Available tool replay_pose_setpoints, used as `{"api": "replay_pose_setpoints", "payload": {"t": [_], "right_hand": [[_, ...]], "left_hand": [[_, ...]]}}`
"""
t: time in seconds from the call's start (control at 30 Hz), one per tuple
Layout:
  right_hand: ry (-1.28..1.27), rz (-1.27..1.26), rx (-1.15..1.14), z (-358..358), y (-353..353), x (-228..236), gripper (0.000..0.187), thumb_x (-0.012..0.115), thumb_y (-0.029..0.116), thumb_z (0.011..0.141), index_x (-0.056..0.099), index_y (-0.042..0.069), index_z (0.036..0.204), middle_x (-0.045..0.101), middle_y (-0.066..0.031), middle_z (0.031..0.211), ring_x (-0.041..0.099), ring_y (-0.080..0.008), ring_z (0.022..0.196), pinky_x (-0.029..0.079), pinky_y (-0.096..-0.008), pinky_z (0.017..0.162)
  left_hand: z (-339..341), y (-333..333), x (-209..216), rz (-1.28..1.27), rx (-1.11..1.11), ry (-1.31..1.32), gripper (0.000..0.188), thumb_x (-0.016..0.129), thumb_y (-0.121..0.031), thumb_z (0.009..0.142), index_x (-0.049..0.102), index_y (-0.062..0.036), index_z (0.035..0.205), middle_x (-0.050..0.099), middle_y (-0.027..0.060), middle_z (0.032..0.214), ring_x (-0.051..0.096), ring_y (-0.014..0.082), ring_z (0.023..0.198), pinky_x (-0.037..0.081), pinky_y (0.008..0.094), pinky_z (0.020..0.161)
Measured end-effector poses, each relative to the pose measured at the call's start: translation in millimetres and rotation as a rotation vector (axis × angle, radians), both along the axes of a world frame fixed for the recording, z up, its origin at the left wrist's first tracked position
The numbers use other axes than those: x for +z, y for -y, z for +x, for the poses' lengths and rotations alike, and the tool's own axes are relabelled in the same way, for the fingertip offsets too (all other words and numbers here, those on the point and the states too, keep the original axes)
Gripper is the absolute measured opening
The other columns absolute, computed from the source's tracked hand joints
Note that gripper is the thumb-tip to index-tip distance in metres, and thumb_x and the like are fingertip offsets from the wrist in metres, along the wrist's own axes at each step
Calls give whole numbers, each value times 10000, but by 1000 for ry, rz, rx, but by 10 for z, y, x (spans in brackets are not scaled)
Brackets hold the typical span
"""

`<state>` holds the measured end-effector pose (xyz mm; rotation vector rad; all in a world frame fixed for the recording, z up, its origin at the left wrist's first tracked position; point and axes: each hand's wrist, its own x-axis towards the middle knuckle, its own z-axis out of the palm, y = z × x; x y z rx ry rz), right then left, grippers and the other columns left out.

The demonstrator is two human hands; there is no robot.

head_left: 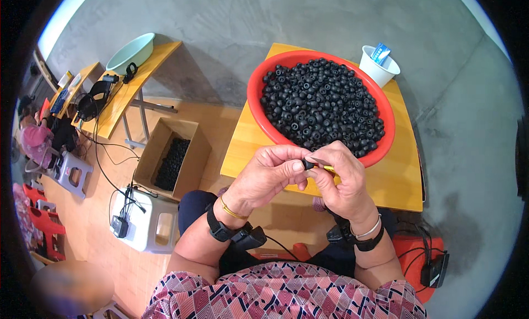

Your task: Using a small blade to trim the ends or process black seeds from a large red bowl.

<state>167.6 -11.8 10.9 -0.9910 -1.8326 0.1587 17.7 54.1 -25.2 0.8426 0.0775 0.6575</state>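
Editor: What are the person's 2 hands doing?

Photographer: They meet close together above the near edge of a yellow wooden table [397, 181]. The left hand [264, 175] pinches a small, round black piece [308, 164] between thumb and fingertips. The right hand [343, 184] grips a slim yellow tool [329, 168], angled toward the piece; whether its tip touches, I cannot tell.

Editor: Where does the piece sit against the rest?

Photographer: Just in front of a round red plastic basin [255, 98], heaped with many similar hollow black pieces [319, 104]. The basin stands on the table, and a white plastic tub [376, 76] is just beyond its right side, a blue-and-white packet [381, 53] poking out of the top.

Editor: And to the left?

Photographer: An open brown cardboard box [195, 159] rests on the floor with more small black items [172, 164] inside. Near it stands a white plastic stool [140, 225]. Farther back, a pale green oval basin [132, 53] sits on a 2nd yellow table [160, 54].
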Motion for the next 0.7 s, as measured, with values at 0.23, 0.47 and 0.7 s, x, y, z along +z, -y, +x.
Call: {"api": "replay_pose_setpoints", "payload": {"t": [0.23, 0.47, 0.7], "right_hand": [[43, 106, -61, -53, 17, -16, 206, 570, -69, 705, 537, 14, 890, 517, -110, 765, 538, -237, 650, 455, -300, 560], [51, 164, -83, -69, 5, -82, 207, 583, -72, 687, 536, 14, 870, 515, -111, 762, 543, -239, 632, 458, -299, 529], [110, 245, -135, -69, 2, -132, 274, 611, -56, 635, 534, 27, 884, 516, -106, 796, 554, -253, 624, 462, -314, 512]], "left_hand": [[45, 51, -46, -77, 31, 108, 184, 541, -68, 831, 567, 4, 998, 598, 78, 899, 546, 123, 714, 467, 247, 633], [77, 84, -87, -95, 76, 143, 171, 541, -67, 831, 574, -7, 987, 601, 71, 888, 549, 127, 713, 474, 243, 646], [126, 173, -103, -210, 115, 163, 180, 545, -83, 830, 578, -21, 996, 604, 54, 858, 552, 115, 696, 474, 235, 652]]}}
